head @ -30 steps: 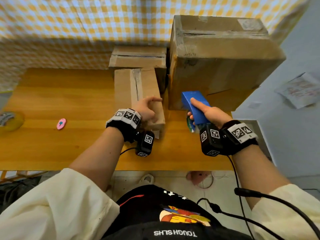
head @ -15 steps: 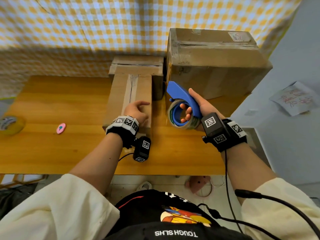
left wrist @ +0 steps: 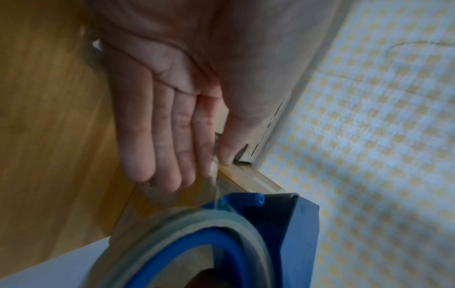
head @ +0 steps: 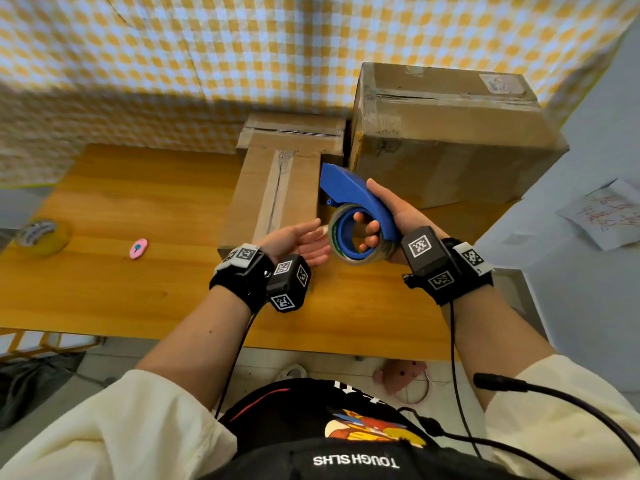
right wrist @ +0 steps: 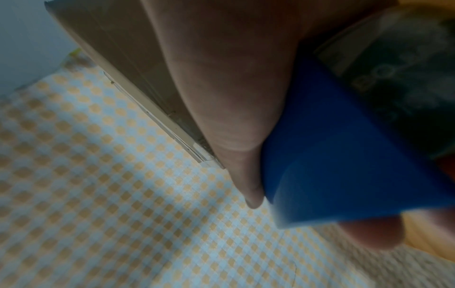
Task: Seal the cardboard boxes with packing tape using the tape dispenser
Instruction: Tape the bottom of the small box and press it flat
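My right hand grips the blue tape dispenser above the table, fingers curled through the core of its clear tape roll. The dispenser's nose points at the boxes. My left hand is beside the roll, palm up, fingers straight. In the left wrist view a clear strip runs from the roll to my thumb and forefinger, which pinch its free end. A long small box with a taped seam lies just ahead. A second box stands behind it and a large box to the right.
The wooden table carries a yellow tape roll at its left edge and a small pink object. A checked cloth hangs behind the boxes. A sheet of paper lies off the table's right side.
My right hand raised the dispenser from beside the large box and turned it roll-side toward me. My left hand left the small box's top and moved right to the roll, palm up.
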